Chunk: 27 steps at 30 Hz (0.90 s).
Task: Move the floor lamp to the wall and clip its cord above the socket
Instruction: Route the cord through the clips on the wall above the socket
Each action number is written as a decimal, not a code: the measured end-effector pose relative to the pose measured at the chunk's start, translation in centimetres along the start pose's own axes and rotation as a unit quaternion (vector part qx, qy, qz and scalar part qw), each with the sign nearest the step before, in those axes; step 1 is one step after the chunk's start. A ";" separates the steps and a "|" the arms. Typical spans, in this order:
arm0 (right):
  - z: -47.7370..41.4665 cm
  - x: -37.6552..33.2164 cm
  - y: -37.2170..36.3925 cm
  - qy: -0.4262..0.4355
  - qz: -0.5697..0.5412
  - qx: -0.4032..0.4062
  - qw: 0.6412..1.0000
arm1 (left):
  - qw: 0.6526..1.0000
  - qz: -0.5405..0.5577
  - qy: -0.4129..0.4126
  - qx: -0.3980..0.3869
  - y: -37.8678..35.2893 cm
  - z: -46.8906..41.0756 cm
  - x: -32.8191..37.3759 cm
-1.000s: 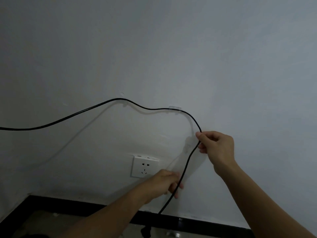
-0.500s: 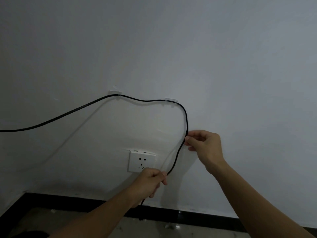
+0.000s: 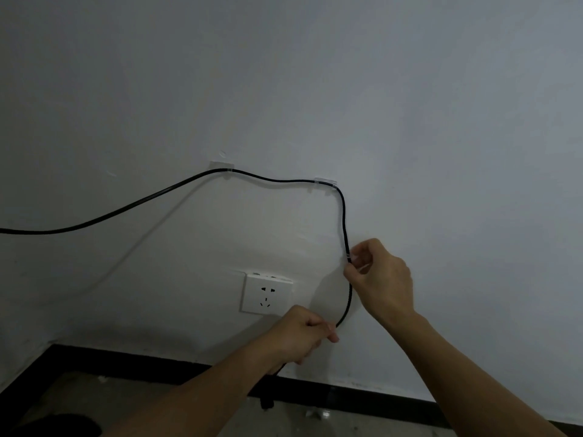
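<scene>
A black lamp cord (image 3: 132, 205) comes in from the left edge and runs along the white wall through two clear clips, one (image 3: 221, 167) above the white socket (image 3: 267, 293) and one (image 3: 325, 182) further right. From there it bends down. My right hand (image 3: 380, 279) pinches the cord right of the socket, where a small clear clip (image 3: 348, 255) sits against the wall. My left hand (image 3: 303, 334) grips the cord lower down, below and right of the socket. The lamp itself is out of view.
A black skirting strip (image 3: 132, 362) runs along the foot of the wall above a grey floor (image 3: 110, 402). The cord's plug end (image 3: 267, 402) hangs near the skirting. A dark object (image 3: 53, 425) lies at the bottom left corner.
The cord now sits in the left clip too. My right hand has drawn the hanging part toward the wall beside the socket, and my left hand has slid up the cord.
</scene>
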State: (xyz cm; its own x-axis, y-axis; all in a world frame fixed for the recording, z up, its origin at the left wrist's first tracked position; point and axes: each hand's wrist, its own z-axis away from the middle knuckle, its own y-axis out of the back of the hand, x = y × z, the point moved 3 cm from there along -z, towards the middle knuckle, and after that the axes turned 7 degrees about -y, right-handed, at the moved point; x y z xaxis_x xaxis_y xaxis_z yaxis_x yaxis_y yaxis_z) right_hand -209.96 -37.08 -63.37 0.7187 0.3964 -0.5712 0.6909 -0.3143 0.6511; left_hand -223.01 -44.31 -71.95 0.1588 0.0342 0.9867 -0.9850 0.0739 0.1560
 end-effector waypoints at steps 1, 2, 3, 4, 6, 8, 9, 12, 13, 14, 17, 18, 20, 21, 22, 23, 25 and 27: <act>0.0 0.2 0.1 -0.002 -0.004 -0.002 1.000 | 1.000 0.002 0.000 0.002 0.1 0.0 0.0; 0.0 0.4 0.1 -0.003 -0.005 -0.002 1.000 | 1.000 0.002 0.000 0.003 0.3 0.0 -0.1; 0.0 0.5 0.1 -0.002 -0.005 -0.002 1.000 | 1.000 0.002 -0.001 0.005 0.4 0.0 -0.2; -0.1 0.6 0.0 -0.002 -0.003 -0.002 1.000 | 1.000 0.000 -0.004 0.007 0.6 0.1 -0.3; -0.1 0.8 -0.1 -0.008 -0.007 -0.002 1.000 | 1.000 -0.011 -0.010 0.019 1.0 0.1 -0.6; -0.2 1.0 -0.3 -0.023 -0.028 -0.011 0.999 | 0.999 -0.030 -0.017 0.036 1.5 0.1 -0.8; -0.2 1.1 -0.4 -0.035 -0.044 -0.019 0.998 | 0.998 -0.035 -0.020 0.047 1.7 0.0 -0.9; -0.2 1.3 -0.8 -0.076 -0.108 -0.040 0.990 | 0.995 -0.047 -0.032 0.085 2.5 -0.3 -1.2; -0.2 1.4 -0.8 -0.086 -0.127 -0.043 0.987 | 0.993 -0.060 -0.038 0.097 2.7 -0.4 -1.2; -0.1 1.5 -0.9 -0.087 -0.138 -0.044 0.986 | 0.990 -0.077 -0.046 0.110 2.9 -0.4 -1.2; 0.1 1.4 -1.0 -0.064 -0.128 -0.035 0.989 | 0.976 -0.144 -0.062 0.148 3.6 -0.3 -1.2; 0.2 1.4 -1.0 -0.057 -0.118 -0.031 0.991 | 0.972 -0.165 -0.066 0.156 3.7 -0.2 -1.3; 0.2 1.4 -1.0 -0.068 -0.115 -0.032 0.990 | 0.966 -0.189 -0.068 0.161 4.0 0.0 -1.3; 0.1 1.4 -1.0 -0.086 -0.123 -0.038 0.988 | 0.966 -0.193 -0.064 0.157 4.1 0.1 -1.4; 0.0 1.4 -1.1 -0.101 -0.131 -0.045 0.985 | 0.967 -0.197 -0.059 0.153 4.2 0.2 -1.5; -0.1 1.2 -1.0 -0.106 -0.123 -0.050 0.985 | 0.965 -0.207 -0.053 0.149 4.3 0.3 -1.7; 0.0 0.9 -0.8 -0.079 -0.056 -0.045 0.994 | 0.957 -0.248 -0.036 0.145 4.5 0.5 -2.1; 0.3 0.5 -0.7 -0.042 0.004 -0.030 0.999 | 0.946 -0.286 -0.029 0.150 4.7 0.6 -2.5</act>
State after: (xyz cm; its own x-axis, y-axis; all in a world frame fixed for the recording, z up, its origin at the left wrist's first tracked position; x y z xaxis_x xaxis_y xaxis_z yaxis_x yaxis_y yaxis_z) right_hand -210.10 -36.96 -64.25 0.7297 0.3202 -0.6041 0.6812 -0.2644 0.6827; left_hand -228.11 -44.68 -73.61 0.6764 0.0186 0.7363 -0.7152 -0.2223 0.6626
